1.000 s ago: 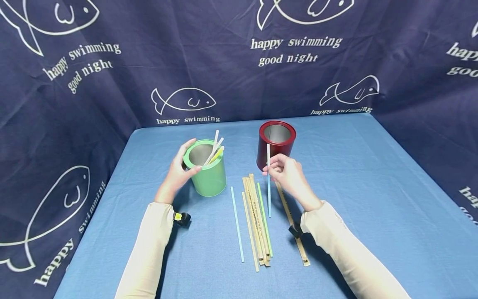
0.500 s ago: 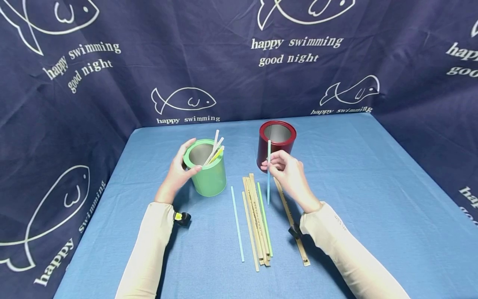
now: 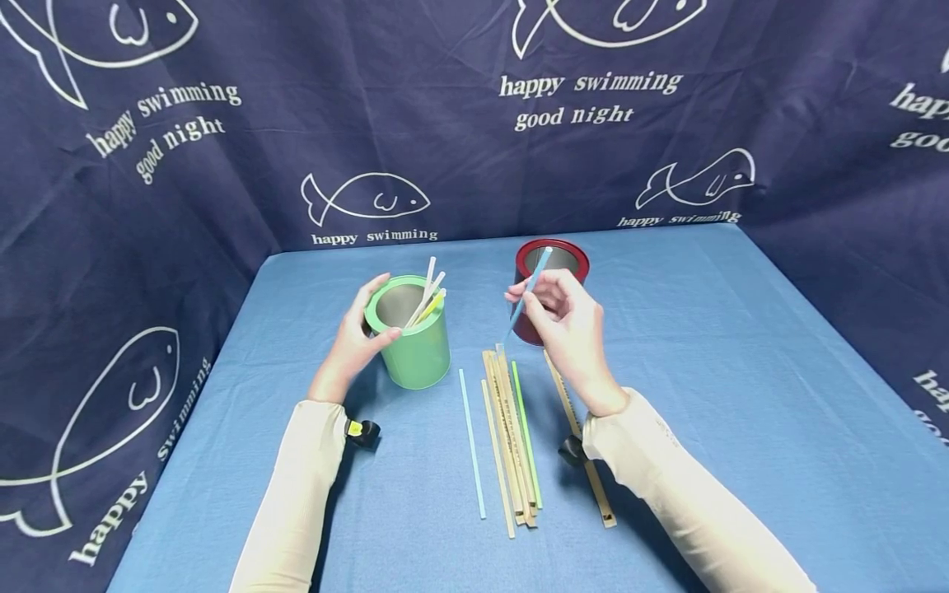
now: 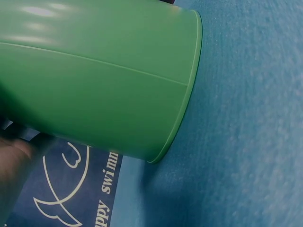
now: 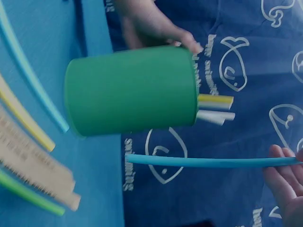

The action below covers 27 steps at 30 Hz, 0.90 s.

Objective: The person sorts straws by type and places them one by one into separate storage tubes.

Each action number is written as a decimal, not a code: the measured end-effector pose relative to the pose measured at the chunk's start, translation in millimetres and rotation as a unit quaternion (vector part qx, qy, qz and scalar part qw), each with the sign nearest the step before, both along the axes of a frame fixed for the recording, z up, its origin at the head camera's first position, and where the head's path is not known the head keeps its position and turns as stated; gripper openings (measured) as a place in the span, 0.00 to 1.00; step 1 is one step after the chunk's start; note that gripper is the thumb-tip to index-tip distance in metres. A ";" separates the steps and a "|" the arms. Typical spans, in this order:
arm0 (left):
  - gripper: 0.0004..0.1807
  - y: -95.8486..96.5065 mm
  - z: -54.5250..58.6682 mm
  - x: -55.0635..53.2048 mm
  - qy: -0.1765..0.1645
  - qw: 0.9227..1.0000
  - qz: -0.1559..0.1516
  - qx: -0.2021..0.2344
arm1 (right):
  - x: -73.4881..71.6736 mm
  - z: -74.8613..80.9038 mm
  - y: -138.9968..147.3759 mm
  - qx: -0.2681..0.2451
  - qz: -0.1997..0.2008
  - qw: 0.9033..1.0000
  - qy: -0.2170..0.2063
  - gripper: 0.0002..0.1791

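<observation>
My left hand (image 3: 352, 342) grips the upper part of a green can (image 3: 417, 358), thumb on the near side and fingers around the far rim. White straws (image 3: 430, 276) and a yellow straw (image 3: 432, 305) stick up from the can, leaning to its right side. In the right hand (image 3: 569, 329), a blue straw (image 3: 539, 268) is pinched between thumb and fingers. It tilts in the head view, its upper end to the right and its lower end above the straws on the table. The right wrist view shows this blue straw (image 5: 208, 162) apart from the green can.
Behind the right hand stands a red can (image 3: 528, 331). Between the arms lie a light blue straw (image 3: 471, 445), a thin yellow straw (image 3: 497, 461), paper-wrapped straws (image 3: 511, 436) and a green straw (image 3: 522, 412). One wrapped straw (image 3: 599, 494) lies apart, under the right wrist.
My right hand has risen and moved slightly left with the blue straw, which has gone from upright to tilted. The left hand and green can have stayed in place.
</observation>
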<state>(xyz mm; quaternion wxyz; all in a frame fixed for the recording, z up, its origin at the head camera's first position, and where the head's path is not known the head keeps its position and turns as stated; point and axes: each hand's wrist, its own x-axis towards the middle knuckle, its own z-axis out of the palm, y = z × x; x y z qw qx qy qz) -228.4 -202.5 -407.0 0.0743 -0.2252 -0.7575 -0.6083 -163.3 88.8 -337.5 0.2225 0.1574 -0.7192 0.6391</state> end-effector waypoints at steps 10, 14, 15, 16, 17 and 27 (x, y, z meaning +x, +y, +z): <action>0.45 0.1 0.5 1.3 -0.002 1.000 0.004 -0.006 | 9.0 21.5 -28.6 -0.138 0.067 0.982 0.112 0.09; 0.45 0.3 -0.5 0.3 0.000 1.000 0.002 -0.004 | 8.9 23.6 -37.0 -0.150 0.081 0.976 0.137 0.09; 0.45 0.3 -0.7 0.0 0.000 1.000 0.001 -0.003 | 8.4 23.6 -38.8 -0.150 0.084 0.975 0.138 0.09; 0.45 0.2 -0.9 -0.1 0.000 1.000 0.001 -0.002 | 7.7 23.1 -40.5 -0.149 0.085 0.975 0.138 0.09; 0.45 0.2 -1.1 -0.2 0.000 1.000 0.000 -0.001 | 6.9 22.3 -41.9 -0.146 0.085 0.976 0.139 0.10; 0.44 -0.7 -2.6 -1.3 -0.005 1.000 0.002 0.002 | -1.9 14.9 -54.5 -0.117 0.072 0.981 0.135 0.10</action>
